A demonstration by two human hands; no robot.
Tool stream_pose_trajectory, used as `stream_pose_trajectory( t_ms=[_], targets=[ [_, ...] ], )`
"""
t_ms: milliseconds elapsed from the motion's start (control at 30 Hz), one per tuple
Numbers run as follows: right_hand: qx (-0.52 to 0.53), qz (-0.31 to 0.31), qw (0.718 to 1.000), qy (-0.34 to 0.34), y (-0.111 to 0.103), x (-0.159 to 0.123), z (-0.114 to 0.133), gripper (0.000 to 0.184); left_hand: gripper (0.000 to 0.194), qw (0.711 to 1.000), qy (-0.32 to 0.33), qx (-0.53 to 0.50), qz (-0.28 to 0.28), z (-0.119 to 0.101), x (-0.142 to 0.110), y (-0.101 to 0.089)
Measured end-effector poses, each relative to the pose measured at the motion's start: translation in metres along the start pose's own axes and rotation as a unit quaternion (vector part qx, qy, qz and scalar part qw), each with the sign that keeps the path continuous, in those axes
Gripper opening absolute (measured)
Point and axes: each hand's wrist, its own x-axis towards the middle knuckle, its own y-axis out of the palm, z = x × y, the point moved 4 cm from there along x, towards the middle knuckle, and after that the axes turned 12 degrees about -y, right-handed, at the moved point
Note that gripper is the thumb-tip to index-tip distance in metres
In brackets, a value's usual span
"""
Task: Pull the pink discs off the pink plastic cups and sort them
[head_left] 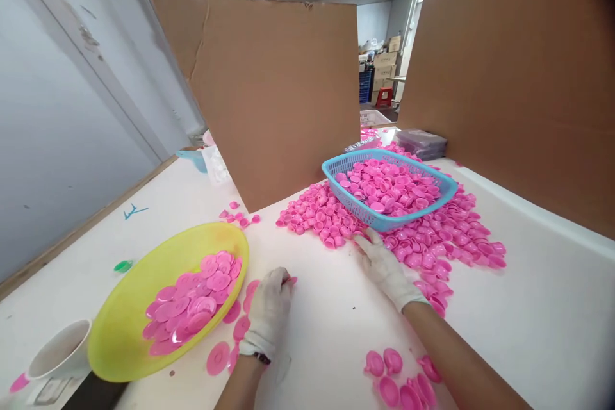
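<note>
My left hand [269,311], in a white glove, is closed just right of the yellow bowl [118,333]. A small pink plastic piece [294,280] sticks out at its fingertips; most of it is hidden. Pink saucers [218,357] lie on the table beside and partly under that hand. More pink saucers [182,307] are heaped in the bowl. My right hand [387,272], also gloved, stretches its fingers to the front edge of a pile of tiny pink toy cups [321,214], touching it. A blue basket [379,221] full of pink cups [389,186] sits on the pile.
Several pink cups [389,391] lie near the right forearm. A white cup [62,352] stands left of the bowl, near a green piece [123,266]. Cardboard sheets [273,96] stand upright behind the table [331,333] and at its right. Clear packets [420,143] lie at the back right.
</note>
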Motion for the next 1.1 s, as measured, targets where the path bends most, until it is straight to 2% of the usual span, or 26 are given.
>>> stream_pose_trajectory(
  t_ms=[67, 133, 200, 300, 400, 500, 600, 667, 867, 967, 1100],
  targets=[
    [-0.030, 0.013, 0.999, 0.001, 0.002, -0.003, -0.005, 0.039, 0.012, 0.986, -0.024, -0.149, 0.070, -0.005, -0.006, 0.004],
    [-0.032, 0.017, 0.999, 0.010, 0.002, -0.004, -0.009, 0.038, 0.019, 0.949, -0.065, -0.275, 0.143, -0.010, -0.012, 0.011],
    [-0.032, 0.023, 0.999, 0.012, 0.003, -0.004, -0.010, 0.037, 0.025, 0.907, -0.090, -0.357, 0.203, -0.015, -0.018, 0.017],
    [-0.030, 0.031, 0.999, 0.003, 0.005, -0.004, -0.007, 0.037, 0.023, 0.855, -0.111, -0.436, 0.258, -0.021, -0.027, 0.022],
    [-0.030, 0.037, 0.999, -0.004, 0.009, -0.005, -0.005, 0.039, 0.030, 0.803, -0.141, -0.496, 0.299, -0.023, -0.032, 0.026],
    [-0.026, 0.040, 0.999, -0.002, 0.013, -0.007, -0.006, 0.039, 0.038, 0.767, -0.161, -0.532, 0.322, -0.023, -0.033, 0.028],
    [-0.022, 0.037, 0.999, -0.002, 0.008, -0.006, -0.002, 0.038, 0.044, 0.751, -0.158, -0.552, 0.325, -0.021, -0.030, 0.027],
    [0.002, 0.045, 0.999, -0.011, 0.002, -0.004, 0.011, 0.034, 0.045, 0.742, -0.151, -0.564, 0.331, -0.020, -0.029, 0.026],
    [0.150, 0.112, 0.978, -0.096, -0.009, -0.002, 0.084, 0.017, 0.047, 0.719, -0.120, -0.578, 0.366, -0.026, -0.034, 0.025],
    [0.169, 0.121, 0.972, -0.111, -0.007, -0.008, 0.100, 0.017, 0.049, 0.728, -0.115, -0.574, 0.356, -0.026, -0.036, 0.026],
    [0.226, 0.118, 0.965, -0.060, -0.008, -0.012, 0.097, 0.012, 0.047, 0.756, -0.086, -0.551, 0.341, -0.025, -0.035, 0.028]
  ],
)
